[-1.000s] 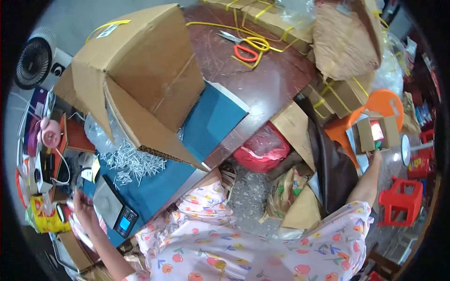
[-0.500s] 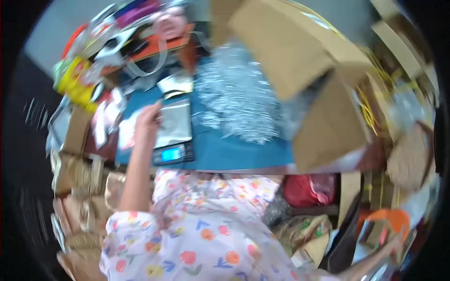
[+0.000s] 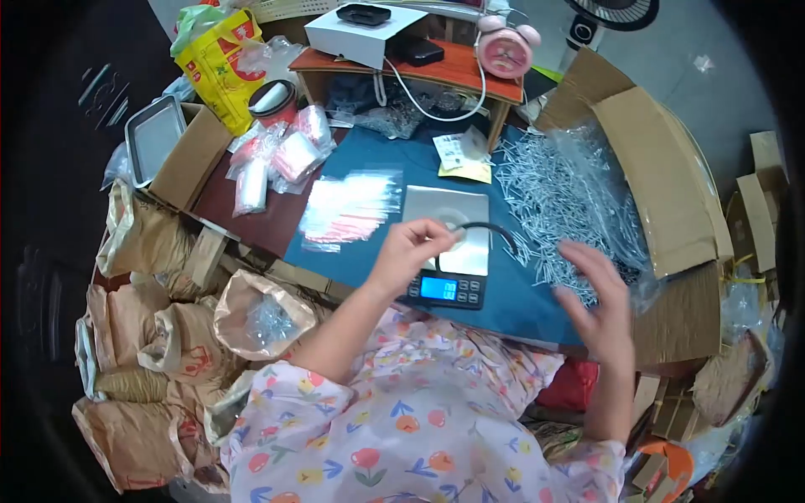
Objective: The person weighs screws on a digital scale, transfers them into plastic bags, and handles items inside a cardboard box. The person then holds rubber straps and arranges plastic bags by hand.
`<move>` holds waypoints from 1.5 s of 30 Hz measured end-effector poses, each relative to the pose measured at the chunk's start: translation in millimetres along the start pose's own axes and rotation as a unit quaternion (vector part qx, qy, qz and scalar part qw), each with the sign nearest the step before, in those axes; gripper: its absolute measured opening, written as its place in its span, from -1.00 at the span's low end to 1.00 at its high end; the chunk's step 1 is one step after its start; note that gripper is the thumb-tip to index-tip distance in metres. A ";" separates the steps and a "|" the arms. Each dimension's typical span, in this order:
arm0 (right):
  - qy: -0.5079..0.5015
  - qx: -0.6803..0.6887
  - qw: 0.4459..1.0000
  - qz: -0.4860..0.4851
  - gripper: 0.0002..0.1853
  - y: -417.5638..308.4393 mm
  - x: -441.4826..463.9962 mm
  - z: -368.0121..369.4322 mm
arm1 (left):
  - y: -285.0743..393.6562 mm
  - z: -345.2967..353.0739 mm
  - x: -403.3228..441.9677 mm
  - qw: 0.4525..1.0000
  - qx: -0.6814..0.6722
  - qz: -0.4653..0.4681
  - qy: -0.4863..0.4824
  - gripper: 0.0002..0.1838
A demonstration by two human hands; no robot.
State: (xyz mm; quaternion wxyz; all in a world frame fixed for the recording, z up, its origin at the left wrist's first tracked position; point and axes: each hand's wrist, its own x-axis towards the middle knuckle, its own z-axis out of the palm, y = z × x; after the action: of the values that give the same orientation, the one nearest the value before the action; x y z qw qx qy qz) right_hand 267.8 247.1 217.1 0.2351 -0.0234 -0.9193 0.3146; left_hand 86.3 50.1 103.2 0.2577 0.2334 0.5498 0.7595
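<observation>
My left hand (image 3: 412,251) is closed in a pinch on a thin black curved strip (image 3: 490,228), held above the steel plate of a digital pocket scale (image 3: 471,197). The strip's exact kind cannot be made out. The scale's blue display (image 3: 438,288) is lit, its digits hard to read. My right hand (image 3: 599,306) hovers at the near edge of a large heap of silvery screws or nails (image 3: 541,189), its fingers apart and nothing visible in them. Flat clear zip bags (image 3: 352,210) with red edges lie fanned out left of the scale.
An open cardboard box (image 3: 658,176) borders the heap on the right. Behind stands a small wooden shelf (image 3: 457,67) with a pink alarm clock (image 3: 505,50). Bundled bags (image 3: 293,155) lie at the left. Brown paper sacks (image 3: 189,344) crowd the floor on my left.
The view has shifted and sharpened. My right hand has come up from the low right beside the orange item to the heap. My left hand now shows the black strip over the scale.
</observation>
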 end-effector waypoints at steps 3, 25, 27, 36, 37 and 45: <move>-0.023 0.042 0.999 0.015 -0.69 6.6 47.4 63.4 | 7.6 -17.2 7.2 0.999 0.007 -0.021 -0.043 -0.94; -0.101 0.487 0.771 0.397 -0.70 113.5 240.9 255.2 | -38.0 -165.1 161.0 0.981 0.035 -0.002 0.189 -0.64; -0.082 0.519 0.744 0.412 -0.76 118.7 248.3 269.6 | -41.3 -169.5 161.9 0.980 0.031 -0.006 0.195 -0.64; -0.001 0.561 0.713 0.420 -0.79 128.6 250.4 279.9 | -56.3 -170.1 191.6 0.980 0.053 0.018 0.192 -0.58; 0.003 0.556 0.720 0.415 -0.78 128.0 249.6 280.8 | -57.3 -167.6 199.6 0.977 0.076 0.035 0.194 -0.56; 0.053 0.472 0.802 0.362 -0.75 114.4 245.4 271.4 | -63.2 -150.6 236.6 0.909 0.309 0.089 0.264 -0.62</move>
State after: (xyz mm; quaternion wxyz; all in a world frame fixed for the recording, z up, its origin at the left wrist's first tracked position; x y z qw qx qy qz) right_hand -83.5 231.6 64.5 0.1346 -0.2575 -0.5681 0.7699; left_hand -180.7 112.4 16.5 -0.0510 0.1402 0.7817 0.6055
